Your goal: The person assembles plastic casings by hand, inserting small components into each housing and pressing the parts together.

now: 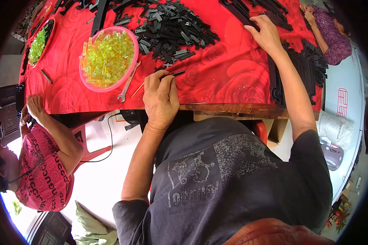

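My left hand (161,98) is closed at the table's front edge, its knuckles up. A short, thin black piece (178,74) shows just past its fingers; what the fingers hold is hidden. My right hand (266,36) reaches to the far right, thumb and forefinger on either side of the near end of a long black plastic bar (238,12). Between and beyond my hands spreads a heap of small black plastic parts (171,30). Left of my left hand lie an open-ended wrench (128,83) and a thin brown stick (137,90).
A pink-rimmed bowl (135,53) holds yellow-green translucent pieces; another bowl (49,41) stands far left. Long black parts (300,69) pile up by my right forearm. A person (49,163) sits at left, another (331,36) at far right. Red cloth (229,81) covers the table.
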Demonstrator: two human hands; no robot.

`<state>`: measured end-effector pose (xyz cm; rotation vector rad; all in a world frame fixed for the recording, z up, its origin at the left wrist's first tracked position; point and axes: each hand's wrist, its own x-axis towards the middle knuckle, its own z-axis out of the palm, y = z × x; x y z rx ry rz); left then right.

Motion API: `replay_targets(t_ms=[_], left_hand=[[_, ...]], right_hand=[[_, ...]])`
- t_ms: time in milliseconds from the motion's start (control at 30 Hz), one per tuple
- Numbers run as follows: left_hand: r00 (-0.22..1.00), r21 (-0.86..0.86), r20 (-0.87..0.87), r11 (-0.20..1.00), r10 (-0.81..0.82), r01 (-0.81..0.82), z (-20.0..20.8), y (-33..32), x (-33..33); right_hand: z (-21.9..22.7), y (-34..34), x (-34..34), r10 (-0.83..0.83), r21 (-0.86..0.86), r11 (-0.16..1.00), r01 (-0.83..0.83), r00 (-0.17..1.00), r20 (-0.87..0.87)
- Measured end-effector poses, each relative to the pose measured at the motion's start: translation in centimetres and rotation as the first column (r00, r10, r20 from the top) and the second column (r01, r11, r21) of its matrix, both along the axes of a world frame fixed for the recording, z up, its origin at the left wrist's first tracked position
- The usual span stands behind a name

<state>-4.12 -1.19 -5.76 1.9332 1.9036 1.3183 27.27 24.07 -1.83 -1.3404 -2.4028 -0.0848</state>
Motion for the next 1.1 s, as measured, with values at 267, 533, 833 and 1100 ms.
replay_targets(t_ms=[267, 533, 833, 1100], left_hand=[[1.0, 0.012, -0.004, 1.0, -0.005, 0.005, 0.1, 0.3, 0.2], [1.0, 0.007, 0.013, 1.0, 0.014, -0.014, -0.2, 0.0, 0.1], [0.999, 0.03, 0.043, 0.999, 0.02, -0.021, 0.1, 0.0, -0.1], [0.999, 0.047, 0.034, 0.999, 0.022, -0.024, 0.0, 0.0, 0.0]], right_hand=[[-3.1, 2.2, 2.3, -0.01, 0.02, 1.0, 0.01, 1.0, -0.013], [-0.1, -4.4, -2.5, -0.171, -0.363, 0.923, 0.126, 0.981, -0.093], [0.0, -10.1, -4.3, -0.536, -0.758, 0.432, -0.489, 0.537, -0.652], [-0.9, -13.0, -6.4, -0.615, -0.523, 0.42, -0.742, 0.191, -0.765]])
